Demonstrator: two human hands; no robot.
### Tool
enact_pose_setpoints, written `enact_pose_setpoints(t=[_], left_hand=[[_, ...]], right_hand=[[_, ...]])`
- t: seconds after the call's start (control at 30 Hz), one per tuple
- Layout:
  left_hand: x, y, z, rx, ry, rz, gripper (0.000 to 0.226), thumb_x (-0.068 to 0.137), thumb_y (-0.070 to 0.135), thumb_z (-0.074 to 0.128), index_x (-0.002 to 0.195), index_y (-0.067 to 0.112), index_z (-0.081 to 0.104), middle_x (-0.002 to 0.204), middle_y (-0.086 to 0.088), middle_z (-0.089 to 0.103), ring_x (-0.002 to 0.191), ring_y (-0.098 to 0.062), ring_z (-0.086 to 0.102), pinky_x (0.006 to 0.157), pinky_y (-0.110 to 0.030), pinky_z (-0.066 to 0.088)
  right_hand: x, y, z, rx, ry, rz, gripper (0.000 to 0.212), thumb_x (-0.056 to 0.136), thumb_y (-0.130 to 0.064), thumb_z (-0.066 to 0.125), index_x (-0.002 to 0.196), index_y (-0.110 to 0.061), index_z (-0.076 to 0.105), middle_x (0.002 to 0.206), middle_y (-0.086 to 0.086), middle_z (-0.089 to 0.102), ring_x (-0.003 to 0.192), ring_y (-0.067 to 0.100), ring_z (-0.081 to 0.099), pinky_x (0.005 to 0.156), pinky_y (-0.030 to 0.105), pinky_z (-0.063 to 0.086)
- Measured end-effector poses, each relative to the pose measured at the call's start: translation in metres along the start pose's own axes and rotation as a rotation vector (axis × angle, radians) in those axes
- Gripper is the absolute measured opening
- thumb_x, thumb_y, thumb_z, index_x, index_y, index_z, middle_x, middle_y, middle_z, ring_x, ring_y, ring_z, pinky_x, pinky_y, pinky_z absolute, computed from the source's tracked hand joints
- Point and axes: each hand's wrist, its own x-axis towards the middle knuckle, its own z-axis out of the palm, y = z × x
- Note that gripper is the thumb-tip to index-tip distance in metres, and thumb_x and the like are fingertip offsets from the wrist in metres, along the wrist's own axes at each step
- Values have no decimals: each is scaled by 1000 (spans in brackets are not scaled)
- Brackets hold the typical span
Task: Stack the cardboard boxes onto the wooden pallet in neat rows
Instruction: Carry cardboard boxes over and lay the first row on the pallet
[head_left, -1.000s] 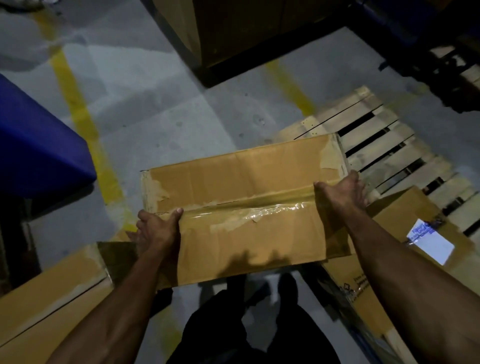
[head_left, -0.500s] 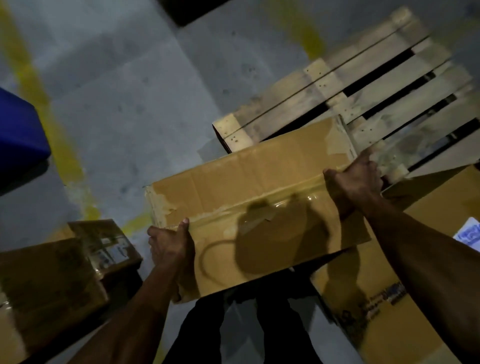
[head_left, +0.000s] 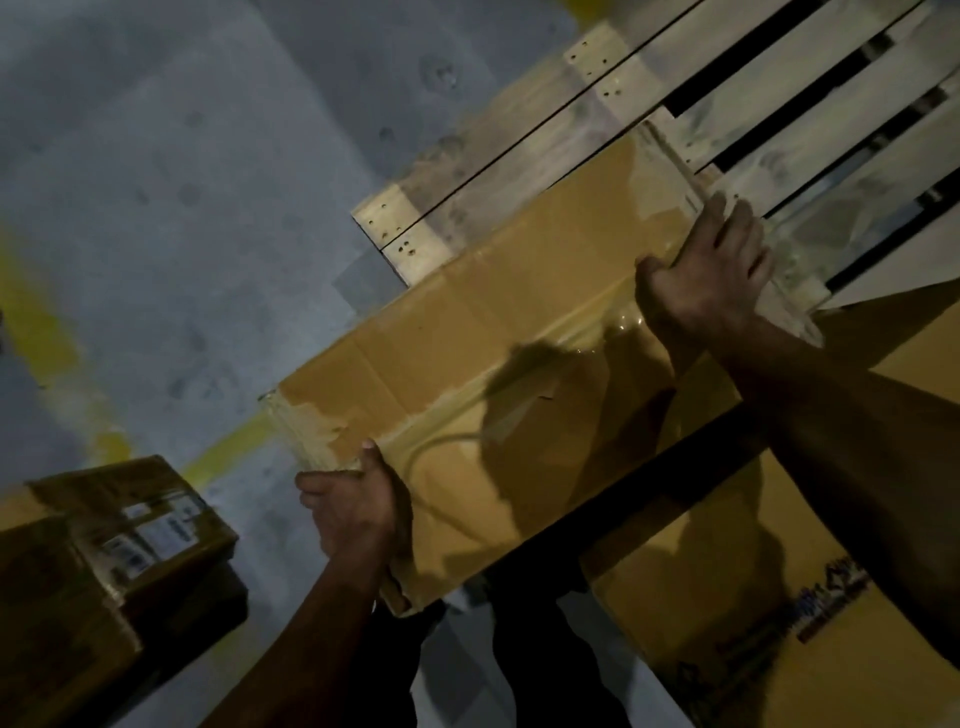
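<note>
Cardboard box (head_left: 498, 353), long, brown and sealed along its top seam with glossy clear tape, is held in the air by a person's two bare hands, seen from a camera on the person's head looking steeply down. Its far right end overlaps the near left corner of a pale wooden pallet (head_left: 597, 119), whose slats run towards the upper right with dark gaps between them; whether the box touches the slats cannot be told. The left hand (head_left: 353, 512) grips the box's near left end, thumb on the top face and fingers curled around the side. The right hand (head_left: 711, 275) grips the far right end, fingers wrapped over the edge and thumb lying on the taped seam. Both forearms reach in from the bottom of the view, and their shadows fall across the box top. Just right of the held box and nearer the viewer lies a second large carton (head_left: 779, 649) with dark printing on its face, partly covered by the right forearm. At the lower left, well apart from the pallet, sits a smaller labelled box (head_left: 150, 525) with white stickers, resting on other brown cartons. Grey concrete floor (head_left: 182, 208) fills the left side, crossed by worn yellow painted lines (head_left: 36, 322). The person's dark trousers show below the box.
</note>
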Motion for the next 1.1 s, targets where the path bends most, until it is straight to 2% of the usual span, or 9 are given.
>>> enact_pose_setpoints(t=[0.1, 0.17, 0.33, 0.4, 0.5, 0.67, 0.83, 0.93, 1.1], left_hand=[[-3, 0, -9, 109, 53, 205, 97, 94, 58, 44, 155, 0, -4, 164, -19, 4, 148, -37, 16, 118, -48, 22], [-3, 5, -18, 225, 109, 415, 96, 89, 56, 40, 155, -1, 2, 164, -21, 4, 151, -35, 8, 121, -47, 13], [3, 52, -29, 393, 63, 848, 89, 88, 58, 31, 155, 2, 14, 164, -20, 12, 151, -34, 11, 122, -46, 10], [13, 77, -26, 468, 1, 976, 87, 91, 62, 28, 155, 3, 14, 162, -19, 17, 150, -34, 14, 123, -45, 10], [26, 118, -19, 527, -87, 1109, 80, 91, 66, 34, 143, 5, 33, 142, -21, 45, 130, -37, 42, 113, -51, 34], [40, 166, -8, 596, -279, 1193, 72, 90, 69, 46, 130, 9, 42, 122, -16, 57, 107, -34, 56, 90, -48, 51], [46, 185, -2, 635, -360, 1230, 69, 89, 72, 48, 117, 9, 47, 96, -9, 58, 85, -30, 55, 70, -37, 44], [50, 189, -2, 569, -438, 1205, 65, 86, 69, 55, 116, 12, 52, 93, -2, 55, 84, -24, 52, 73, -34, 42], [59, 195, 0, 427, -602, 1072, 69, 78, 67, 69, 119, 12, 64, 108, -8, 69, 98, -29, 65, 88, -39, 55]], right_hand=[[-26, 2, 12, -13, 39, 26, 79, 97, -51, 40, 160, -18, 8, 168, 12, -3, 154, 31, -4, 123, 52, -2], [-53, 2, 19, 46, -34, 44, 71, 100, -46, 40, 160, -18, 13, 168, 12, -1, 154, 31, -2, 123, 52, 1], [-144, -3, 44, 82, -9, 37, 65, 97, -37, 52, 151, -5, 35, 160, 25, 23, 148, 43, 23, 116, 57, 22], [-174, -9, 49, 106, -44, 137, 73, 96, -35, 58, 154, -2, 30, 161, 26, 21, 149, 42, 19, 120, 54, 18], [-203, -23, 57, 230, -61, 339, 85, 96, -36, 59, 158, -3, 11, 166, 21, 4, 153, 35, 3, 123, 45, 9], [-228, -55, 78, 642, 61, 720, 98, 94, -36, 65, 160, -10, -3, 168, 10, -4, 153, 30, 6, 124, 44, 16], [-240, -79, 92, 864, 139, 963, 100, 94, -45, 64, 160, -22, -7, 167, 8, 10, 151, 32, 19, 120, 49, 24], [-248, -84, 96, 915, 152, 1025, 96, 93, -46, 65, 161, -21, 3, 164, 10, 23, 146, 35, 30, 114, 48, 30], [-261, -92, 102, 1071, 177, 1145, 79, 87, -49, 71, 150, -19, 33, 144, 8, 51, 129, 33, 50, 105, 46, 40]])
